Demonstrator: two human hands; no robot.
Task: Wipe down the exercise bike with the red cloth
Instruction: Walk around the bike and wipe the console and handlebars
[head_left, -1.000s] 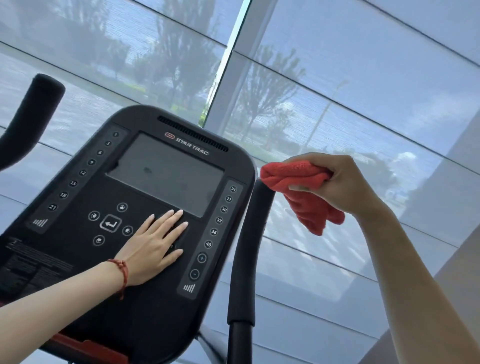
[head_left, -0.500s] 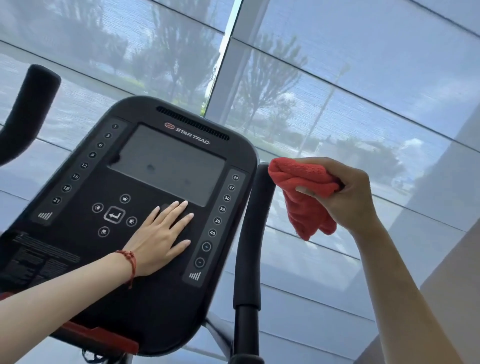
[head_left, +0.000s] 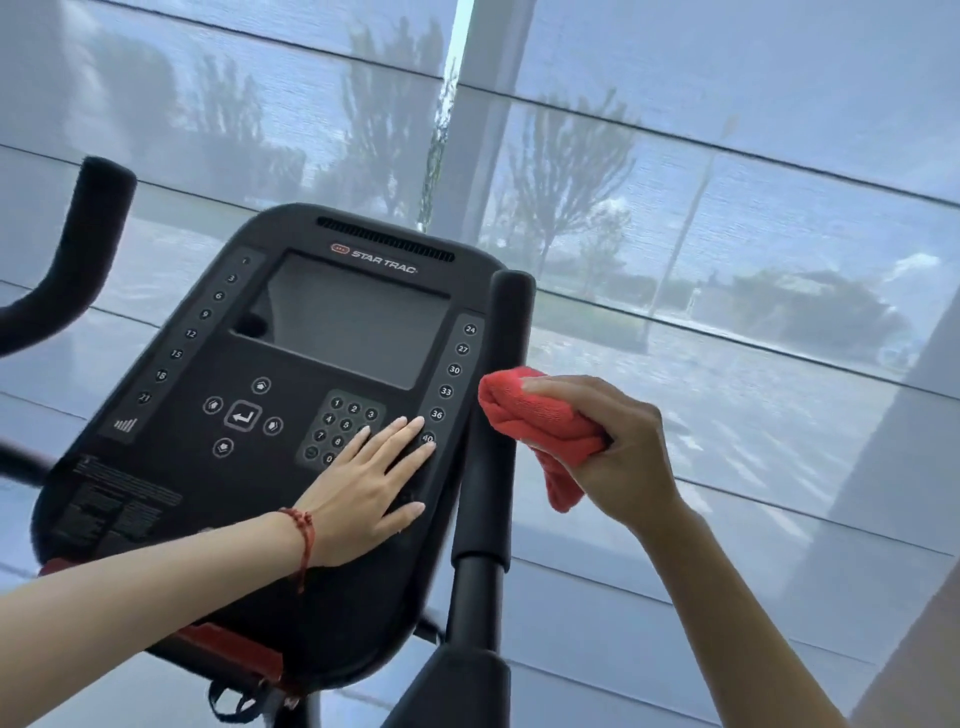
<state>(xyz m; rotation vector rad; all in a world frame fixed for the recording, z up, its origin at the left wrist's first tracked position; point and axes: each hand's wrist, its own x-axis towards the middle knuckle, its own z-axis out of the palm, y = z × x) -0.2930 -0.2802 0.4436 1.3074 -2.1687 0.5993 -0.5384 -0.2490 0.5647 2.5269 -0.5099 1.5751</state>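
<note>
The right hand (head_left: 618, 447) is closed around the red cloth (head_left: 540, 426), which is bunched into a thick roll across the palm, with the thumb lying along its top and a loose tail hanging below the fist. The front end of the roll sticks out past the fingers and sits just beside, perhaps touching, the black padded grip of the right handlebar (head_left: 501, 395); contact cannot be told for sure. The cloth looks soft, light and limp, so it should fold to whatever it is pressed against, and a whole-fist hold on the bunched middle seems right, since a pinch on one corner would leave it flapping. To wipe a round bar it would likely serve best wrapped partly around the grip and slid along it. The left hand (head_left: 369, 483) is open, laid flat with fingers spread on the lower right of the console (head_left: 156, 467), holding nothing, fingertips over the edge of the number keypad (head_left: 343, 421) and near the right column of numbered buttons. That panel looks hard, smooth and stiff, so a flat palm can steady it, though pressure on the keys may trigger them. Above sits the dark screen (head_left: 353, 317), which is likely to show smears. The left handlebar (head_left: 88, 244) curves up at far left, well apart from both hands.
</note>
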